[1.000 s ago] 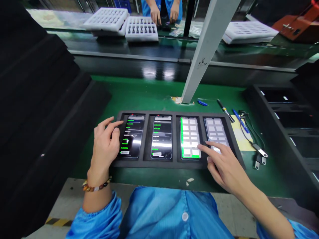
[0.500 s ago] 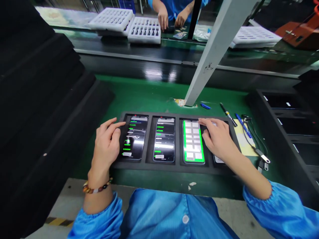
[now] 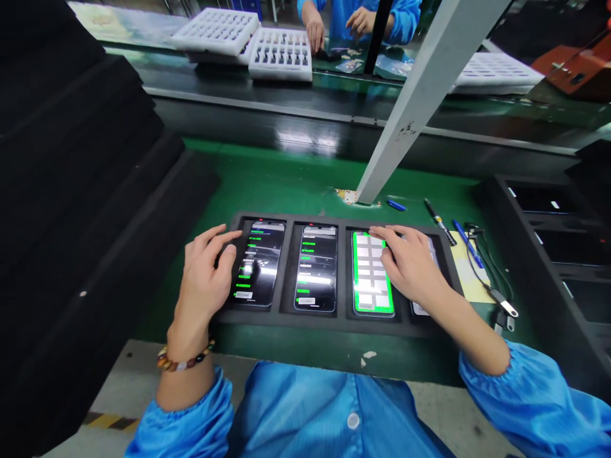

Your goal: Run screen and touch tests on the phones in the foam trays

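Observation:
A black foam tray (image 3: 284, 315) holds several phones on the green table. My left hand (image 3: 205, 273) rests at the tray's left edge, its fingers apart, index fingertip beside the leftmost phone (image 3: 267, 264). The second phone (image 3: 316, 270) also shows a dark screen with green text. My right hand (image 3: 413, 261) is over the third phone (image 3: 372, 280), whose screen shows white blocks in a green frame; a fingertip is at its top edge. That hand holds nothing and partly covers the fourth phone (image 3: 420, 310).
Black foam trays (image 3: 95, 191) are stacked at left; another tray with phones (image 3: 548, 248) is at right. A grey post (image 3: 405, 121) rises behind. Pens (image 3: 439, 219), a yellow paper (image 3: 472, 286) and cables (image 3: 501, 299) lie right. Across, a person's hands (image 3: 360, 22) work near white trays (image 3: 281, 54).
My right hand has moved slightly left across the top of the third phone. My left hand has hardly moved. The other person's one hand has lifted off the table.

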`<action>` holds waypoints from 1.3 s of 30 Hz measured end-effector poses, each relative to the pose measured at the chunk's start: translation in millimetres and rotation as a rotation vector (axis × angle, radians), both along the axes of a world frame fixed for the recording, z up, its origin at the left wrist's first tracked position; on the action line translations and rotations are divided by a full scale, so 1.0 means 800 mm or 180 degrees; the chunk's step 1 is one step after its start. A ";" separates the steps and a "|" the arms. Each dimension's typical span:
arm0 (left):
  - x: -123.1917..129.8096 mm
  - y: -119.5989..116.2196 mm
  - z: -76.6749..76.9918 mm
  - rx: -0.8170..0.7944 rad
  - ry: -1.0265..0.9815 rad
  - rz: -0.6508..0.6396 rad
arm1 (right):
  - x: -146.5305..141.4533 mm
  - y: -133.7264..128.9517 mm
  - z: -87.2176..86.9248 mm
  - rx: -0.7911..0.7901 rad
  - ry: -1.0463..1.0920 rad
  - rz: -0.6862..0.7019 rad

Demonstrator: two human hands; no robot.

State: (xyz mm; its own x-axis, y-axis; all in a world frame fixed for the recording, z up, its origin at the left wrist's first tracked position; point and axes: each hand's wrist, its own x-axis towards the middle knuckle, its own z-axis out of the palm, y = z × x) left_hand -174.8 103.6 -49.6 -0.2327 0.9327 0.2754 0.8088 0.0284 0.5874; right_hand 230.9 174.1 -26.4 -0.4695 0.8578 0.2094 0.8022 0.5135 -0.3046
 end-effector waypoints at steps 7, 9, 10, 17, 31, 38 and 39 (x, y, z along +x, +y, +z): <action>0.006 -0.001 0.005 0.0008 0.0051 0.0017 | 0.015 -0.029 -0.001 0.0009 0.0001 0.0272; 0.008 -0.001 0.007 0.0026 0.0027 0.0003 | 0.018 -0.054 0.001 -0.0003 0.0042 0.0355; 0.008 -0.001 0.008 0.0021 0.0013 -0.0009 | 0.020 -0.069 0.001 -0.0030 0.0072 0.0388; 0.008 0.000 0.007 -0.0010 -0.0056 -0.0034 | 0.036 -0.149 0.004 -0.0151 0.0140 0.0586; 0.008 -0.001 0.007 -0.0015 -0.0049 -0.0042 | 0.026 -0.139 0.002 -0.0162 0.0125 0.0482; 0.012 0.000 0.009 0.0062 -0.0010 -0.0053 | 0.043 -0.138 0.003 -0.0196 0.0122 0.0099; 0.013 0.000 0.010 0.0071 -0.0002 -0.0049 | 0.033 -0.132 0.003 -0.0202 0.0143 0.0174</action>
State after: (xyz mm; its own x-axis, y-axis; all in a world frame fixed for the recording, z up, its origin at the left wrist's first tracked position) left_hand -164.4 103.5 -41.4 -0.2186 0.9298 0.2960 0.8086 0.0028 0.5883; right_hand 257.5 68.2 -23.9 -0.5073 0.8433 0.1775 0.7583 0.5346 -0.3730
